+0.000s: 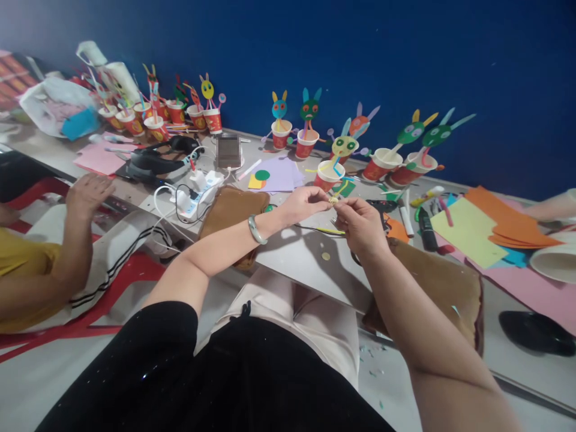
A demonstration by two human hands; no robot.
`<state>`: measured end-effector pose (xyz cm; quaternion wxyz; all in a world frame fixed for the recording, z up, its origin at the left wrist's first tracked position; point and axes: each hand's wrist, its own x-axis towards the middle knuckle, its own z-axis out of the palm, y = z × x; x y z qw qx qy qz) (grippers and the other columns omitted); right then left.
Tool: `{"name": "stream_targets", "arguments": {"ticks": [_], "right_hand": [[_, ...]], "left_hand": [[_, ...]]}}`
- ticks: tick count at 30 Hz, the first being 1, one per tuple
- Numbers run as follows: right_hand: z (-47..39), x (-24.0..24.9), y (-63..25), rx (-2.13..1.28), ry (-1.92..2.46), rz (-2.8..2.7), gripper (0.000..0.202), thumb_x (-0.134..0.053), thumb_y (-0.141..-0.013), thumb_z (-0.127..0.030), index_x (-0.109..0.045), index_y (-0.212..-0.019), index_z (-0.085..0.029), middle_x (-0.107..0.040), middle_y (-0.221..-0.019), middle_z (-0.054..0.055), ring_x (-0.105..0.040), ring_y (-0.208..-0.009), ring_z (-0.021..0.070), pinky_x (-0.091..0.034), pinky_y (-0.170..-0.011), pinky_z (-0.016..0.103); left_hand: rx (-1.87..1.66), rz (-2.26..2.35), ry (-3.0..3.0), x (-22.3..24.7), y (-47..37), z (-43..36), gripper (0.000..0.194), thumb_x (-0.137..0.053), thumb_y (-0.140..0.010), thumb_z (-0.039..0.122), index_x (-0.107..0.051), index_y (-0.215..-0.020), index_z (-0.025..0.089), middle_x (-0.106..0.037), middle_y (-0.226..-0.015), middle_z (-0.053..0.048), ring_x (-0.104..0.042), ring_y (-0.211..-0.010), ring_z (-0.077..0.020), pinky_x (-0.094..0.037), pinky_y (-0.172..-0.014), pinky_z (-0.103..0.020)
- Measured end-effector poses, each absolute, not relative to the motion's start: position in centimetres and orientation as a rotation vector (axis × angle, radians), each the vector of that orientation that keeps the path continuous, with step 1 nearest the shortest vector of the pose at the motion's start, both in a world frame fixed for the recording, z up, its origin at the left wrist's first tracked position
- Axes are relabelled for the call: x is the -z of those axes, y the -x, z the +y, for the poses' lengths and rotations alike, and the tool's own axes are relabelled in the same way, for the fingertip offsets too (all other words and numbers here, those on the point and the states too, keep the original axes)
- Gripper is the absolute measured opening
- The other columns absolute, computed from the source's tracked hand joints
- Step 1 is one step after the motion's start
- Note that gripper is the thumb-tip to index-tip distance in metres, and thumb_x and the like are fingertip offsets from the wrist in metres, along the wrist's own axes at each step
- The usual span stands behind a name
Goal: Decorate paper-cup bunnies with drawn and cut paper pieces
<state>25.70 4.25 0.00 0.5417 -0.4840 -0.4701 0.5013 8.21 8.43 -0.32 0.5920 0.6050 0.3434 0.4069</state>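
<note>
Over the table, my left hand (308,204) and my right hand (362,225) meet with pinched fingers on a small pale yellow piece (333,200), perhaps paper. Its exact shape is partly covered by the fingertips. Just beyond them stands a red and white paper cup (330,174) with a yellow paper rabbit-eared head (345,146) on a stalk. A yellow strip (341,191) and a green paper scrap (345,187) show right behind my fingers. Below my hands, a small yellow disc (325,256) lies on the white tabletop (297,255).
More cups with paper figures (307,143) line the blue wall. Purple paper (274,173), a power strip (198,195) with cables and brown cushions (432,288) lie around. Markers (426,228) and coloured sheets (472,231) are right. Another person's hand (90,192) is left.
</note>
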Motion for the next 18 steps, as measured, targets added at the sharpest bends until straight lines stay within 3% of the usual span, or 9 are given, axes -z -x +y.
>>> {"name": "stream_targets", "arguments": {"ticks": [5, 8, 14, 18], "right_hand": [[7.6, 0.3, -25.6, -1.113, 1.155, -1.137, 0.05, -0.099, -0.063, -0.054, -0.062, -0.077, -0.024, -0.049, -0.055, -0.007, -0.034, -0.048, 0.0066, -0.023, -0.045, 0.023], [10.2, 1.0, -25.0, -1.059, 1.171, -1.094, 0.048, -0.097, -0.063, -0.051, -0.059, -0.075, -0.024, -0.048, -0.054, -0.008, -0.033, -0.047, 0.0067, -0.022, -0.044, 0.023], [13.6, 2.4, -23.6, -1.022, 1.233, -1.12, 0.036, -0.089, -0.073, -0.041, -0.058, -0.074, -0.024, -0.048, -0.056, -0.007, -0.036, -0.048, 0.0077, -0.026, -0.046, 0.024], [14.2, 2.6, -24.0, -0.991, 1.205, -1.184, 0.031, -0.088, -0.077, -0.036, -0.06, -0.08, -0.024, -0.052, -0.061, -0.005, -0.044, -0.054, 0.0101, -0.032, -0.048, 0.023]], "left_hand": [[-0.972, 1.006, -1.359, -0.4, -7.6, 12.0, 0.025, -0.078, -0.079, 0.004, -0.065, -0.096, 0.016, -0.07, -0.092, -0.001, -0.064, -0.084, -0.012, -0.051, -0.087, -0.031], [-1.067, 1.26, -1.282, -0.5, -7.6, 15.1, 0.034, -0.071, -0.083, -0.001, -0.061, -0.11, 0.016, -0.069, -0.101, -0.004, -0.064, -0.086, -0.0135, -0.05, -0.088, -0.03], [-1.013, 1.479, -1.299, 0.8, -7.9, 18.5, 0.041, -0.072, -0.085, 0.003, -0.061, -0.122, 0.016, -0.069, -0.114, -0.009, -0.068, -0.103, -0.0205, -0.049, -0.095, -0.033], [-1.001, 1.439, -1.344, 2.4, -7.2, 18.7, 0.045, -0.073, -0.084, 0.007, -0.06, -0.127, 0.017, -0.069, -0.113, -0.007, -0.067, -0.098, -0.0188, -0.051, -0.091, -0.031]]}}
